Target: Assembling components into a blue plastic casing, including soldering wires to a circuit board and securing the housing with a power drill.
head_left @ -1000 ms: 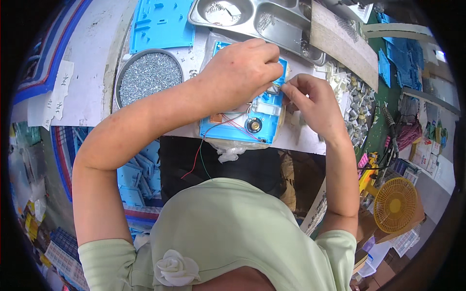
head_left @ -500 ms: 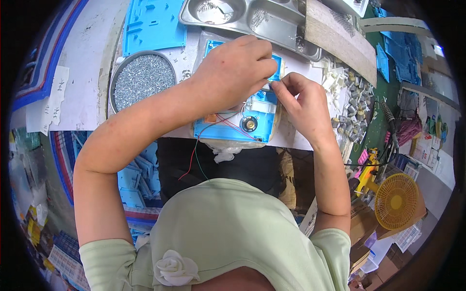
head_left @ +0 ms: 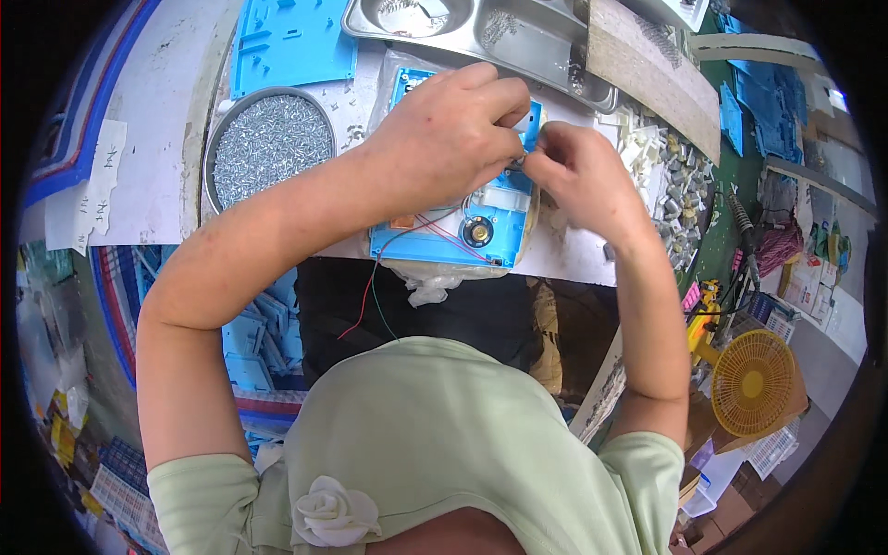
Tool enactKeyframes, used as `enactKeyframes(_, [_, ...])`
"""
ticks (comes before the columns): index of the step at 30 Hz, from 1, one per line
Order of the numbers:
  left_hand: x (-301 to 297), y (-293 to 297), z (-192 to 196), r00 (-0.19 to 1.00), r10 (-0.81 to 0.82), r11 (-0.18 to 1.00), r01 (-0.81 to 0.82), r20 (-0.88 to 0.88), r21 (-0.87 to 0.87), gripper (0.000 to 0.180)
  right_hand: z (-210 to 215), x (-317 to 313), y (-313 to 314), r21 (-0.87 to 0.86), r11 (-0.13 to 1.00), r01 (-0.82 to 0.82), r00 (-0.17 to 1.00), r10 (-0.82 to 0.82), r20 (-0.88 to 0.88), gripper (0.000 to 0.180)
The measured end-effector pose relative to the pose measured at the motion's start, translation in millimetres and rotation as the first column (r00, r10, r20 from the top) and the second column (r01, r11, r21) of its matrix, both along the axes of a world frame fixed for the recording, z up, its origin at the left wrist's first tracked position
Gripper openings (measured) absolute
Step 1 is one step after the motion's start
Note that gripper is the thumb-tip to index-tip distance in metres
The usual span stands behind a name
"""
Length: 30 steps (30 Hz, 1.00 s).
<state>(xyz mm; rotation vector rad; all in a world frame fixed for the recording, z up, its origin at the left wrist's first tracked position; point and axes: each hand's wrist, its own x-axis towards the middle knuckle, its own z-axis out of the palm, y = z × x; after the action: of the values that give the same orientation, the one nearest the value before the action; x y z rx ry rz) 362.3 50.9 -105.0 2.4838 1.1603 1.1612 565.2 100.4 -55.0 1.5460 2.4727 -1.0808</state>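
Note:
A blue plastic casing point(head_left: 507, 252) lies on the bench before me, holding a small round speaker point(head_left: 476, 231), a white plastic part point(head_left: 504, 198) and thin red and dark wires point(head_left: 372, 287) that trail over its near edge. My left hand point(head_left: 453, 139) reaches across the casing and hides much of it; its fingers are pinched together near the right edge. Close beside those fingertips, my right hand point(head_left: 583, 176) is closed too, thumb against bent fingers. Whatever sits between the fingertips is too small and covered to make out.
A round metal bowl of screws point(head_left: 273, 148) stands at left, below a blue plastic panel point(head_left: 294, 46). A metal compartment tray point(head_left: 527, 51) is at the back. White and grey small parts point(head_left: 671, 185) lie heaped at right, with a yellow fan point(head_left: 754, 382) lower down.
My right hand has shifted slightly upward, its fingers more curled, and its forearm has swung right. The left hand has moved slightly right, still over the casing.

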Motion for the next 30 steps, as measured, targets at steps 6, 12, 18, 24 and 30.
enactKeyframes(6, [-0.6,-0.1,-1.6,1.000,0.001,1.000,0.000,0.006,-0.007,0.014,21.0,-21.9,-4.9,0.350,0.858,-0.376,0.909,0.268,0.318,0.026])
enactKeyframes(12, [1.6,-0.9,-1.2,1.000,0.005,1.000,-0.004,0.020,-0.031,0.014,3.0,16.1,-0.9,-0.425,0.874,0.234,0.905,-0.356,-0.232,0.026])
enactKeyframes(18, [-2.5,-2.6,0.9,0.999,0.010,0.999,-0.007,0.044,-0.048,0.016,-2.1,8.2,-16.1,-0.380,0.878,0.291,0.860,-0.414,-0.298,0.023])
enactKeyframes(24, [1.5,2.0,5.7,0.998,-0.004,0.995,0.009,0.057,-0.098,0.016,-23.4,18.6,-16.3,-0.149,0.959,0.241,0.906,-0.278,-0.320,0.027])
enactKeyframes(30, [-1.7,0.1,18.9,0.993,0.093,0.968,-0.074,0.070,-0.239,0.022,39.0,73.1,88.2,-0.053,0.937,0.345,0.881,-0.342,-0.325,0.024])
